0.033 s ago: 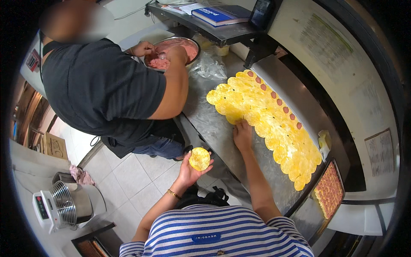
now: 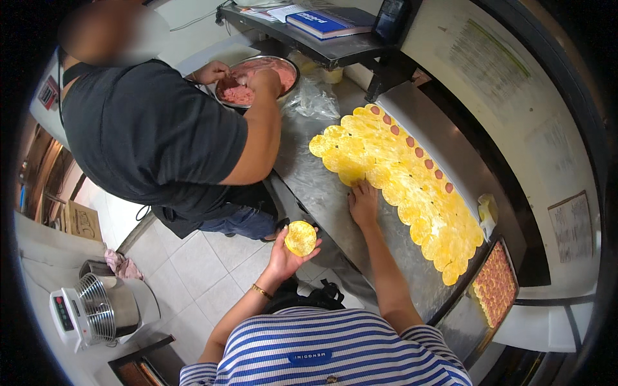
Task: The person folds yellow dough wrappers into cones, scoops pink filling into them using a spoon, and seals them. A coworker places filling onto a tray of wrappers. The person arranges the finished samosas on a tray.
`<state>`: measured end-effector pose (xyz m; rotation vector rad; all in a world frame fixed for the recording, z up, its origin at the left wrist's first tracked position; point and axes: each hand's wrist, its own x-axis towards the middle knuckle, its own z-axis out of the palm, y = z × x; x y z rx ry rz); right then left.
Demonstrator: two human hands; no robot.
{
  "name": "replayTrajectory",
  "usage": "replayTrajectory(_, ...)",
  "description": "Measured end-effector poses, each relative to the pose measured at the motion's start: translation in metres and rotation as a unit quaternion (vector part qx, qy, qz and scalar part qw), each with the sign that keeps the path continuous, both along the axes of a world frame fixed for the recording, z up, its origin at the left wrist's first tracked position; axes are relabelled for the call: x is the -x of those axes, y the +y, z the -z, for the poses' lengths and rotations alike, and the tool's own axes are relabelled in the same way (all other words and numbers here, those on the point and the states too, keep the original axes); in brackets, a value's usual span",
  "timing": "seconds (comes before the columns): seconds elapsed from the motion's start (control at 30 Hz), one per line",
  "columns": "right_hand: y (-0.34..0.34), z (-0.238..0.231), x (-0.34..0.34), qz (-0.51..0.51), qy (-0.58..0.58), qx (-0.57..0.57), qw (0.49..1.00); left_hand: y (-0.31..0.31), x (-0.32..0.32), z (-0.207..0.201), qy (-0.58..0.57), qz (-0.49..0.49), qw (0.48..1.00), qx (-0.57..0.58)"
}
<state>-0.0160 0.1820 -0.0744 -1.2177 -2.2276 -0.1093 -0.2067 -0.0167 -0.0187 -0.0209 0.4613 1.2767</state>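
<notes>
steel counter (image 2: 322,193) | yellow wrappers (image 2: 412,186) spread | left hand (image 2: 290,254) fingers cupping one wrapper (image 2: 300,238) | right hand (image 2: 364,202) flat, fingers apart | tiled floor (image 2: 212,270)

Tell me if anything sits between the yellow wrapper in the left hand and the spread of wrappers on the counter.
Nothing visible does. The left hand holds one yellow wrapper off the counter's edge; only the right hand rests near the laid-out wrappers.
</notes>
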Motion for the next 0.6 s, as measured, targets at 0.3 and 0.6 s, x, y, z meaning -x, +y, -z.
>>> replayTrajectory(0.3, -0.003, -0.023, 0.007, 0.059, 0.037, 0.072, 0.995, 0.022, -0.013, -0.013, 0.002, 0.026, 0.999, -0.032)
replayTrajectory(0.6, -0.102, -0.095, 0.029, -0.25, 0.371, 0.387, 0.806, 0.045, -0.04, -0.001, 0.14, -0.031, 0.988, -0.066)
